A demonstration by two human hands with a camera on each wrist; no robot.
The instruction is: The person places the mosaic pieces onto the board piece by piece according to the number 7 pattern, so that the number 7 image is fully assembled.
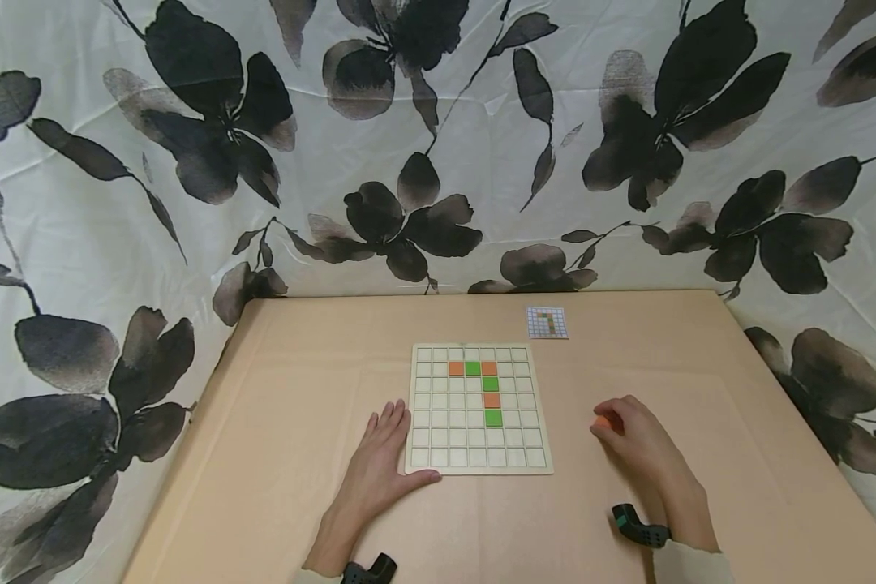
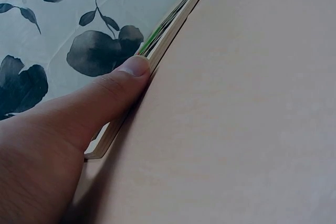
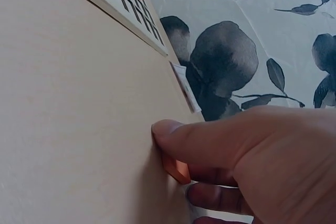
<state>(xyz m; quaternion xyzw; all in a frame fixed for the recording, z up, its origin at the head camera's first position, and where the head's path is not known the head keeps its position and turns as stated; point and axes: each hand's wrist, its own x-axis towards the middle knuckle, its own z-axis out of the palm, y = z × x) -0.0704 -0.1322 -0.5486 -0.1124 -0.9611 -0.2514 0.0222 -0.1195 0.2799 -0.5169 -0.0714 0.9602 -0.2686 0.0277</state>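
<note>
A white grid board [image 1: 438, 438] lies flat on the table, with orange and green square tiles set in some cells. The tiles form a short row near the top, with a column running down from its right end; the lowest is a green tile [image 1: 493, 418]. My left hand [image 1: 380, 466] rests at the board's near left corner, fingers straight along the left side and thumb [image 2: 118, 82] against the front edge. Right of the board, my right hand [image 1: 646, 442] pinches an orange tile [image 3: 176, 169] between thumb and fingers, just over the tabletop.
Behind the board's right corner lies a small card [image 1: 547, 322] printed with a grid and a coloured pattern. The wooden table [image 1: 277, 389] ends at a floral cloth [image 1: 438, 146] that hangs behind and at both sides. Each wrist wears a black band device.
</note>
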